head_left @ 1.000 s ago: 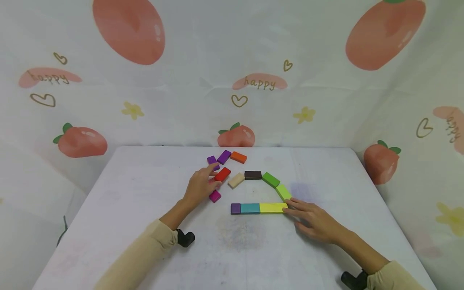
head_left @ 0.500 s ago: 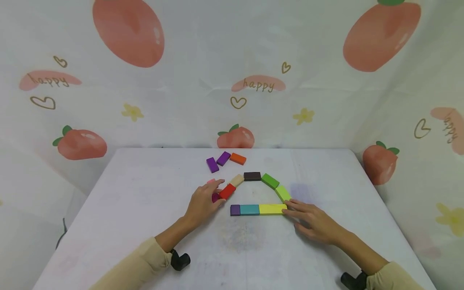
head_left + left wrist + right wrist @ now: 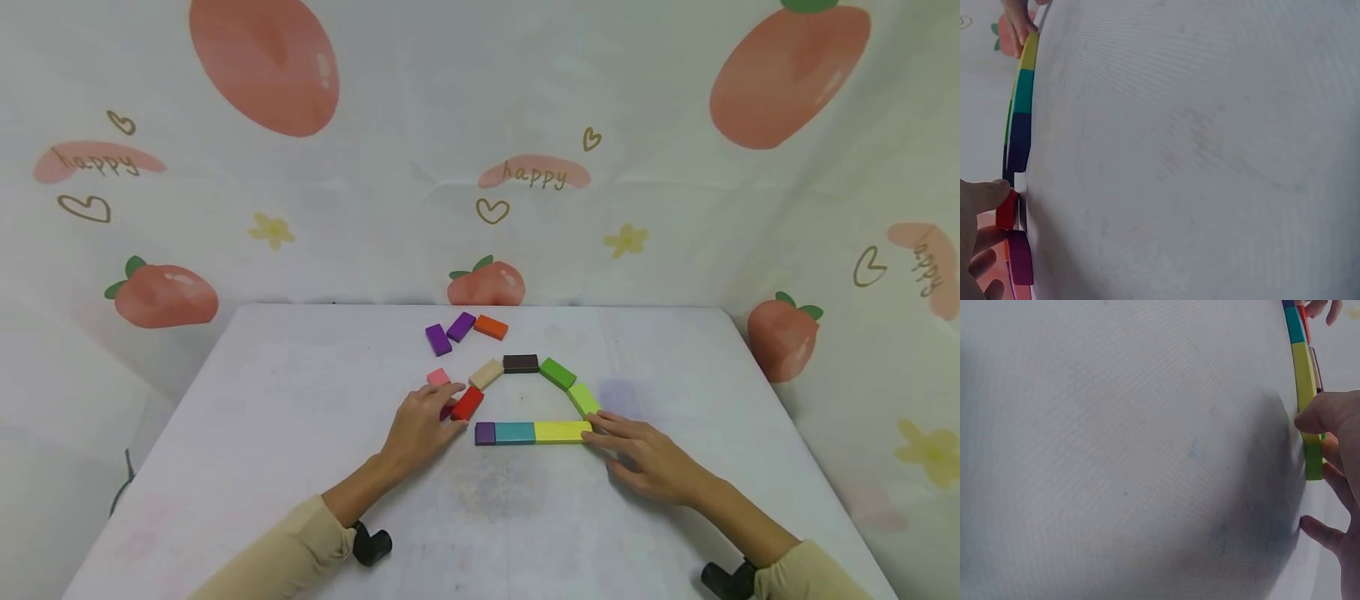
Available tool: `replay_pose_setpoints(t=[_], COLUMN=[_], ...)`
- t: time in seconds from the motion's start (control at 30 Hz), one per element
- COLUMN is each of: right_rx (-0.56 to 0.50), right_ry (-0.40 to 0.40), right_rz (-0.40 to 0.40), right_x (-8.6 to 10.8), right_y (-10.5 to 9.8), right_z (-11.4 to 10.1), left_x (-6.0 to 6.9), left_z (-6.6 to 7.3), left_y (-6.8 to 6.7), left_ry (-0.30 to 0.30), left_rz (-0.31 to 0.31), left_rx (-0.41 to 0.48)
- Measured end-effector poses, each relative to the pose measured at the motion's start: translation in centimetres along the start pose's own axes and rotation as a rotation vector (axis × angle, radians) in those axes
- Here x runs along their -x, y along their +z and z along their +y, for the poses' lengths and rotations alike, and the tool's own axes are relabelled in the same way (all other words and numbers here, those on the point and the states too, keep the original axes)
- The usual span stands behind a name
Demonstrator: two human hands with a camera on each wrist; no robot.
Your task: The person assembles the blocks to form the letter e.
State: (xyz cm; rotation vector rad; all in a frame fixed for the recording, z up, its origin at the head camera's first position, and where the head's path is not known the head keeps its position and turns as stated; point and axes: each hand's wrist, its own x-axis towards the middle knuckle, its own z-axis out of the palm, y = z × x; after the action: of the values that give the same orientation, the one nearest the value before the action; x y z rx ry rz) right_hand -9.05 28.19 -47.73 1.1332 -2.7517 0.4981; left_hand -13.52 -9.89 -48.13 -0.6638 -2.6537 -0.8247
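Note:
In the head view my left hand [image 3: 423, 425] pinches a red block [image 3: 468, 404] between thumb and fingers, by the lower end of a beige block [image 3: 487, 374]. A magenta block [image 3: 1020, 257] lies beside those fingers in the left wrist view. The arc runs on through a dark brown block [image 3: 521, 364], a green block [image 3: 558, 373] and a lime block [image 3: 582, 400]. Below it lies a straight row of purple [image 3: 485, 433], teal [image 3: 514, 433] and yellow [image 3: 561, 432] blocks. My right hand [image 3: 648, 457], fingers extended, touches the yellow block's right end and the lime block's lower end.
Two purple blocks [image 3: 438, 340] and an orange block [image 3: 491, 327] lie toward the back of the white table [image 3: 300, 375]. A pink block [image 3: 438, 377] sits just behind my left fingers. A printed cloth [image 3: 405, 125] hangs behind the table.
My left hand has drawn the red block nearer, to the beige block's lower end, then turned it slightly steeper. The right hand has stayed in place.

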Motion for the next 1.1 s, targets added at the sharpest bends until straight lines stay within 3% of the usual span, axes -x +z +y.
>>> replay_pose_setpoints(t=[0.3, 0.43, 0.57, 0.63, 0.87, 1.1], right_rx=[0.001, 0.007, 0.005, 0.004, 0.004, -0.007], right_ry=[-0.006, -0.002, -0.003, -0.003, -0.013, -0.011], right_rz=[0.004, -0.001, -0.002, 0.0, 0.021, 0.014], right_x=[0.1, 0.1, 0.0, 0.0, 0.0, 0.0], right_y=[0.0, 0.0, 0.1, 0.1, 0.1, 0.2], right_z=[0.0, 0.0, 0.0, 0.0, 0.0, 0.0], left_x=[-1.0, -1.8, -2.3, -2.4, -2.6, -2.6], left_z=[-1.0, -1.8, -2.3, -2.4, -2.3, -2.6], left_y=[-0.3, -0.6, -0.9, -1.0, -1.4, -1.3], left_ry=[0.16, 0.231, 0.231, 0.219, 0.227, 0.187], left_rz=[-0.08, -0.205, -0.348, -0.385, -0.388, -0.388], left_rx=[0.015, 0.024, 0.026, 0.018, 0.01, 0.024])
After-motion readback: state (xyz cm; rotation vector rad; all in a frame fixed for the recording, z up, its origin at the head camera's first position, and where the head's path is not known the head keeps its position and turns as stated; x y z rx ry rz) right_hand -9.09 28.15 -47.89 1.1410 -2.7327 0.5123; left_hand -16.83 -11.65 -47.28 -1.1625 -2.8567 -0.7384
